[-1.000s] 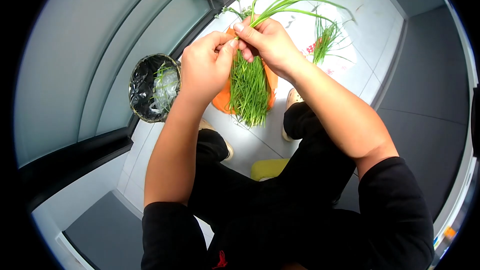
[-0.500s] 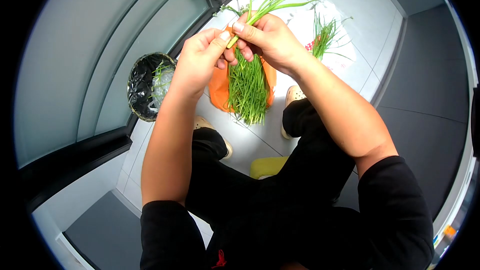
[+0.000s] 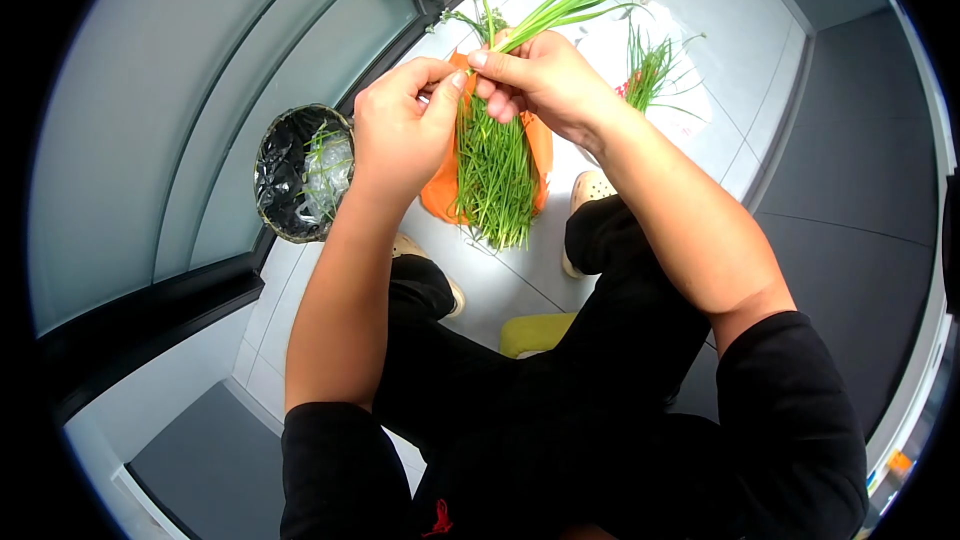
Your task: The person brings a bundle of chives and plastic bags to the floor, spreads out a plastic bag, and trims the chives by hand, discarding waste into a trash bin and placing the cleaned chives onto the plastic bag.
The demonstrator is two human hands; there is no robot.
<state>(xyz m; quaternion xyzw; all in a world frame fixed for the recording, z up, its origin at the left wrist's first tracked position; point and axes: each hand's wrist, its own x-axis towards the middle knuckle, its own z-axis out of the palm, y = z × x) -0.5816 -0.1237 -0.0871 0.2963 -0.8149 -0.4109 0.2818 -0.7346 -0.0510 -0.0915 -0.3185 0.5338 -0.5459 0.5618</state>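
A small bunch of garlic chives (image 3: 575, 8) is held in my right hand (image 3: 555, 85), its green leaves fanning up and to the right. My right thumb and fingers close around the pale lower stalks. At the stalk ends, my left hand (image 3: 405, 125) pinches with thumb and forefinger; the exact spot of contact is partly covered by the fingers. Below both hands, a heap of garlic chives (image 3: 497, 185) lies on an orange bag (image 3: 440, 198) on the floor.
To the left stands a bin (image 3: 263, 180) with a black liner, holding clear plastic and green scraps. At right, more chives (image 3: 650, 75) lie on a white plastic bag (image 3: 690, 105). Flowering stalks (image 3: 485, 18) show beyond the hands. A glass panel (image 3: 220, 70) borders the left.
My left hand's fingers have shifted slightly at the stalk ends and show less of their tips. The bunch in my right hand has tilted a little, its leaf tips blurred.
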